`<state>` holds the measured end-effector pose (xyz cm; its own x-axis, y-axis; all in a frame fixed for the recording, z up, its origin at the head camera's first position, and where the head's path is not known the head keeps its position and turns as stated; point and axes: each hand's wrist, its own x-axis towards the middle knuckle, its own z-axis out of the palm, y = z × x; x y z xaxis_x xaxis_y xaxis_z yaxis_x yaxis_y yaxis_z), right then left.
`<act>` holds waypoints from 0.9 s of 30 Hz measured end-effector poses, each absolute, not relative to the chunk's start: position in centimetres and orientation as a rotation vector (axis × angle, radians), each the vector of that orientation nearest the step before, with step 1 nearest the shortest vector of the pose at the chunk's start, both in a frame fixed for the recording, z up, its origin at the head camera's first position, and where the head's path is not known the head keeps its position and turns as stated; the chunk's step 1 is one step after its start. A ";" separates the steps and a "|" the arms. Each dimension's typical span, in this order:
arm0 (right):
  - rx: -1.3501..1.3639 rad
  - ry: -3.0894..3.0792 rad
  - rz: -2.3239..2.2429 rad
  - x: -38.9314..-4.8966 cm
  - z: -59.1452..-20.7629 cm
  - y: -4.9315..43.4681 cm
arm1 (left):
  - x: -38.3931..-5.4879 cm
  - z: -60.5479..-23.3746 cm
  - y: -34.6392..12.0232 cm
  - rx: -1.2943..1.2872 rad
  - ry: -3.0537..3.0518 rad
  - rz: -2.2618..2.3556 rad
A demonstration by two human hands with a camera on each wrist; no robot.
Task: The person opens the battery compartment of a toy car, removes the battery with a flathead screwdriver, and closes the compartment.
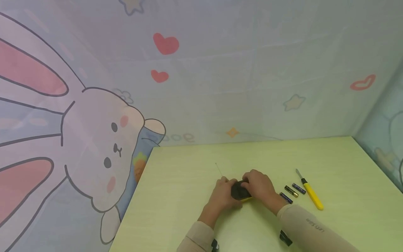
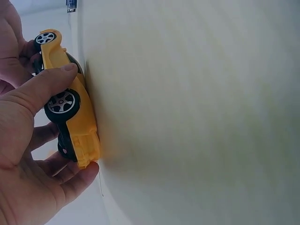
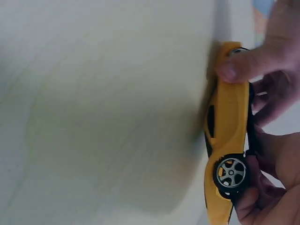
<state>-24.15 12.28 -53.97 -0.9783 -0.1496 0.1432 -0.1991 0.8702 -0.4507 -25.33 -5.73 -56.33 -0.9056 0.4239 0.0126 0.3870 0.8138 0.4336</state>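
Observation:
A yellow toy car (image 2: 84, 110) lies upside down on the table, its black underside (image 1: 240, 190) facing up. My left hand (image 1: 223, 192) grips one end of it; in the left wrist view the thumb (image 2: 47, 86) presses the side by a wheel, with fingers round the end. My right hand (image 1: 259, 185) holds the other end, its curled fingers (image 3: 248, 204) by a wheel and on the underside. What lies beneath the right fingertips is hidden. A thin wire (image 1: 218, 169) sticks out beyond the left hand.
Three batteries, among them a black-and-gold one (image 1: 291, 191), lie right of the right hand. Beside them is a screwdriver (image 1: 311, 194) with a yellow handle. A printed cloth (image 1: 220, 87) hangs behind the pale table (image 1: 176, 175).

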 end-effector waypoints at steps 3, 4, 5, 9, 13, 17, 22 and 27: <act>0.324 -2.929 0.661 -24.1 -54.2 12.2 | -25.4 -56.2 -5.7 0.658 2.911 0.656; 0.339 -2.924 0.658 -24.1 -54.2 12.3 | -25.4 -56.2 -5.7 0.666 2.915 0.652; 0.363 -2.921 0.663 -24.1 -54.1 12.4 | -25.4 -56.1 -5.6 0.674 2.919 0.648; 0.452 -2.965 0.766 -23.9 -53.5 13.0 | -25.3 -55.9 -5.6 0.695 2.930 0.645; 0.543 -3.033 0.802 -23.8 -53.0 13.6 | -25.2 -55.8 -5.5 0.692 2.925 0.660; 0.633 -3.037 0.739 -23.9 -52.8 14.0 | -25.3 -55.9 -5.4 0.698 2.922 0.667; 0.662 -2.979 0.694 -24.1 -53.1 14.3 | -25.2 -55.9 -5.4 0.687 2.904 0.683; 0.720 -2.926 0.681 -24.2 -53.6 14.5 | -25.2 -55.8 -5.4 0.697 2.912 0.672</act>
<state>-24.24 14.47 -53.64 -0.8900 -0.4296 0.1527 -0.4528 0.7943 -0.4049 -25.23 -5.41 -55.77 -0.8942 0.4466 0.0303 0.4147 0.8011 0.4317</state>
